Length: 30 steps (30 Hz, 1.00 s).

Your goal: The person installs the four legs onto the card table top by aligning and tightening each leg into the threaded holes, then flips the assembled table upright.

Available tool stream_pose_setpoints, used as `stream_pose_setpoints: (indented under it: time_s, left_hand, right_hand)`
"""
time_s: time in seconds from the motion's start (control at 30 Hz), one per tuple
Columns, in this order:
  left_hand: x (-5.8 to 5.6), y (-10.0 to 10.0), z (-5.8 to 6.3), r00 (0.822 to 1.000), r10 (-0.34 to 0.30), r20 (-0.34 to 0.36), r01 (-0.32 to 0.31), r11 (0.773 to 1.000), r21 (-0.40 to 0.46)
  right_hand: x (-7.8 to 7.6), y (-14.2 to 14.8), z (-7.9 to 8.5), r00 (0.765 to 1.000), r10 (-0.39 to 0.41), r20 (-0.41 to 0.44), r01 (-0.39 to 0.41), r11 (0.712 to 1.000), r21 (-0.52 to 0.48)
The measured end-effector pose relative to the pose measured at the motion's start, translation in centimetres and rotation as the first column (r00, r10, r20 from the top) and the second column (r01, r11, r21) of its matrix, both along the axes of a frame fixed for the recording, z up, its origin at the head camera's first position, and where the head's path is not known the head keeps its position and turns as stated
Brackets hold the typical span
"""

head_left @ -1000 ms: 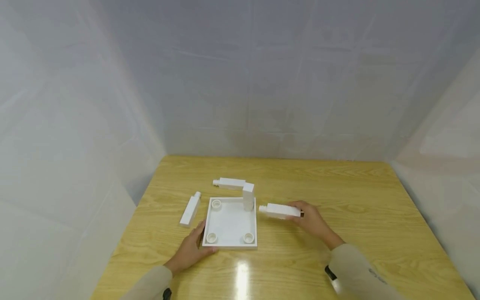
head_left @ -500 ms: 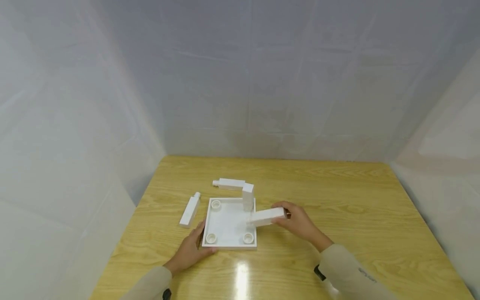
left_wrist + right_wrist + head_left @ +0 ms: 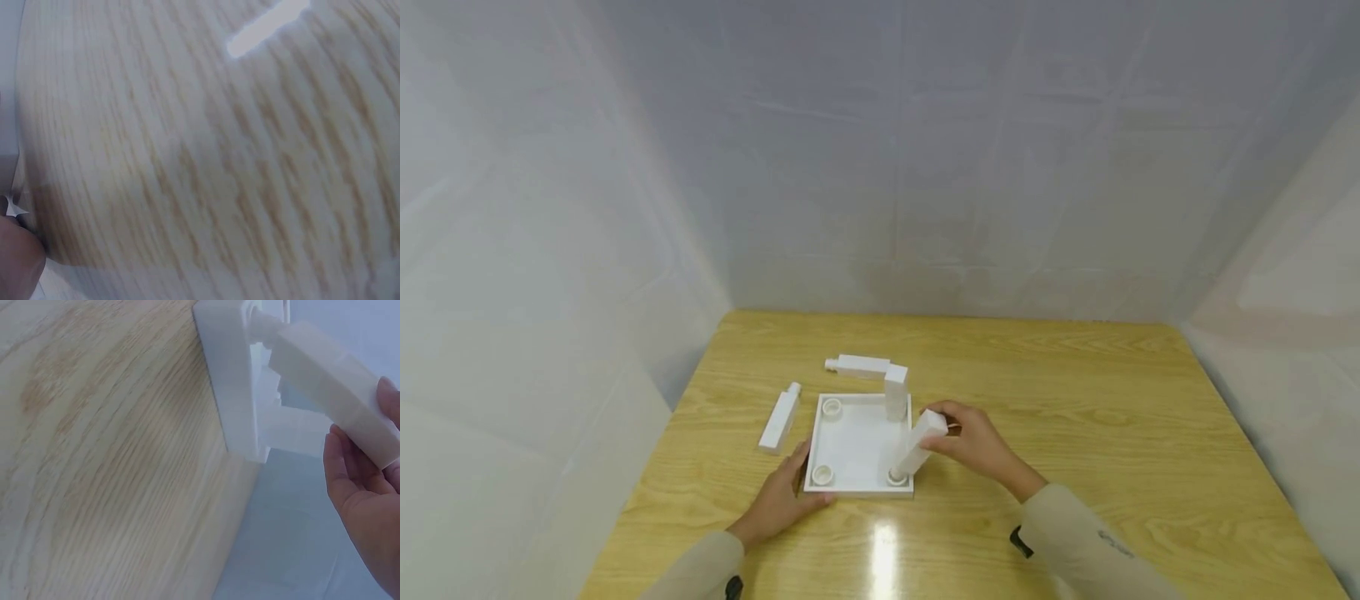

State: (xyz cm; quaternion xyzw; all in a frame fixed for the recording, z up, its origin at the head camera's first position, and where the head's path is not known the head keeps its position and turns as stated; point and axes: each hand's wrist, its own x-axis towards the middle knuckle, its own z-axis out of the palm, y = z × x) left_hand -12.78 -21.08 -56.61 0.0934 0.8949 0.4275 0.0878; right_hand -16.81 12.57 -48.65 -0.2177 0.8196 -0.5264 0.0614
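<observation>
A white square tabletop (image 3: pixel 859 446), upside down with a raised rim and round corner sockets, lies on the wooden table. My left hand (image 3: pixel 781 500) holds its near left corner, thumb at the front edge and fingers along the left side. My right hand (image 3: pixel 973 446) grips a white square leg (image 3: pixel 925 442) by its upper end. Tilted to the right, the leg has its threaded end at the near right socket, as the leg (image 3: pixel 337 387) in the right wrist view also shows. A second leg (image 3: pixel 896 392) stands upright in the far right corner.
One loose white leg (image 3: pixel 780 421) lies left of the tabletop, and another loose leg (image 3: pixel 861 367) lies behind it. Pale sheeting (image 3: pixel 895 167) hangs around the back and sides of the wooden table (image 3: pixel 1097 400).
My right hand has carried the leg leftward from beside the tabletop and tipped it up, its threaded end now at the near right socket. My left hand has stayed put.
</observation>
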Motion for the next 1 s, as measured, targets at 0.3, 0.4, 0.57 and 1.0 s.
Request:
stream_pose_setpoints:
  time_s: [0.3, 0.4, 0.57, 1.0]
  left_hand:
    - [-0.1, 0.0, -0.2, 1.000, 0.006, 0.015, -0.006, 1.000, -0.015]
    - [-0.1, 0.0, -0.1, 1.000, 0.008, 0.011, -0.008, 1.000, -0.021]
    - [0.0, 0.1, 0.0, 1.000, 0.006, 0.008, -0.006, 1.000, -0.015]
    - [-0.1, 0.3, 0.0, 1.000, 0.003, 0.027, -0.003, 1.000, 0.009]
  right_hand:
    - [0.2, -1.5, 1.1, 0.991, 0.079, -0.108, -0.068, 0.992, 0.102]
    - [0.4, -2.1, 1.8, 0.980, 0.132, -0.150, -0.105, 0.979, 0.177]
    - [0.6, -3.2, 2.6, 0.959, 0.208, -0.195, -0.147, 0.947, 0.285]
    - [1.2, -3.8, 1.7, 0.971, 0.197, -0.135, -0.148, 0.939, 0.309]
